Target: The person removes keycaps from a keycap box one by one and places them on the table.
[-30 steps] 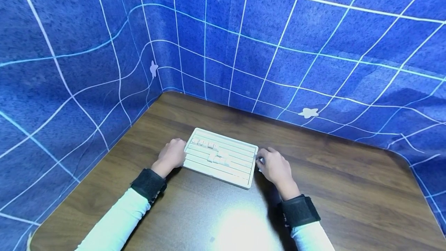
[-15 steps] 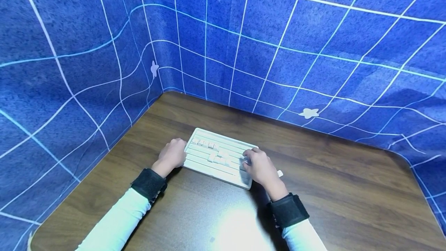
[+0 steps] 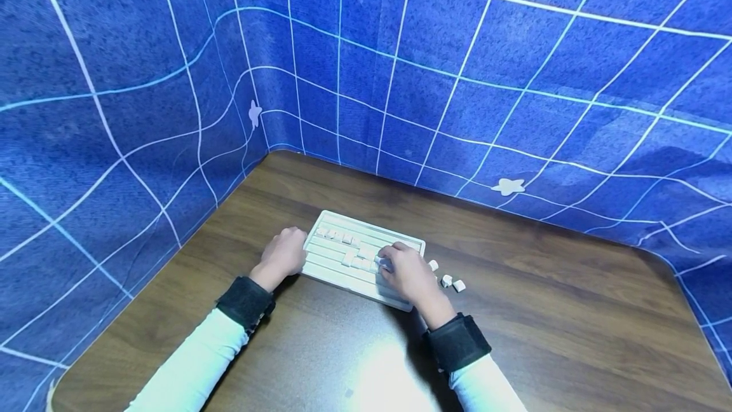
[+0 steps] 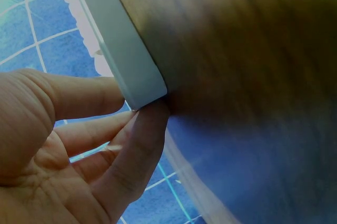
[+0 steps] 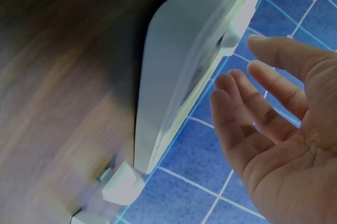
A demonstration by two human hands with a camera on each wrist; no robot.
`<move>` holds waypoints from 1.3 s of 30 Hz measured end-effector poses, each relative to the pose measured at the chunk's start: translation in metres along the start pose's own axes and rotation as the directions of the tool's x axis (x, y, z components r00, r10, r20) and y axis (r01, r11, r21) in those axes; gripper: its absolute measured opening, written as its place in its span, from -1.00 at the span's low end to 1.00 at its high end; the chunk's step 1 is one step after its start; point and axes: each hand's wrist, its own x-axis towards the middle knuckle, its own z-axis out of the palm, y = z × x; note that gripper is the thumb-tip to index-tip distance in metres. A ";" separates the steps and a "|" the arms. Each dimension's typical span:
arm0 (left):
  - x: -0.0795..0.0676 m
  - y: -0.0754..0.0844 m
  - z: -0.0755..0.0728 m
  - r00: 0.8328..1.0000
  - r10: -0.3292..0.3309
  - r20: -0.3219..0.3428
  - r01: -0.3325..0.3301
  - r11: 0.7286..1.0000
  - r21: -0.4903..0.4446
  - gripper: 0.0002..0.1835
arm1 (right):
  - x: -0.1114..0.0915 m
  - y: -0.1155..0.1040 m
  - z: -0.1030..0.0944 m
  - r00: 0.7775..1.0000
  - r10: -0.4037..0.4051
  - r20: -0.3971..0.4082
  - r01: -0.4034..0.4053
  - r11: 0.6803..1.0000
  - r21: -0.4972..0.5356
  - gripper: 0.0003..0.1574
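Observation:
A pale, shallow ridged tray (image 3: 343, 280) lies on the wooden table, with small white blocks (image 3: 345, 238) in its grooves. At its left edge my left hand (image 3: 283, 252) holds on; in the left wrist view the thumb (image 4: 89, 98) and a finger pinch the tray's corner (image 4: 134, 77). Over the tray's right part hovers my right hand (image 3: 408, 275), its fingertips beside the right end of the lower group of blocks. In the right wrist view, the fingers (image 5: 263, 111) are loosely bent and apart from the thumb, with nothing visible between them.
Several loose white blocks (image 3: 459, 285) lie on the table just right of the tray, one (image 5: 124, 184) close to its corner in the right wrist view. A blue grid-patterned curtain (image 3: 457, 68) rises behind and left of the table (image 3: 572, 310).
My right hand has moved left from beyond the tray's right edge to over the blocks, uncovering loose blocks on the table. My left hand stays at the tray's left edge.

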 end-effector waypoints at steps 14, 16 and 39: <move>0.000 0.003 0.001 1.000 -0.003 -0.010 0.003 1.000 0.015 -0.79 | 0.002 -0.007 0.008 0.999 -0.024 0.022 0.024 0.999 -0.035 -0.80; 0.000 0.003 0.001 1.000 -0.005 -0.015 0.006 1.000 0.013 -0.79 | 0.002 -0.006 0.009 1.000 -0.021 0.019 0.021 0.999 -0.040 -0.81; -0.001 0.001 0.002 1.000 -0.023 -0.008 0.023 1.000 0.004 -0.78 | 0.003 -0.003 0.012 0.999 -0.022 0.030 0.023 0.999 -0.042 -0.84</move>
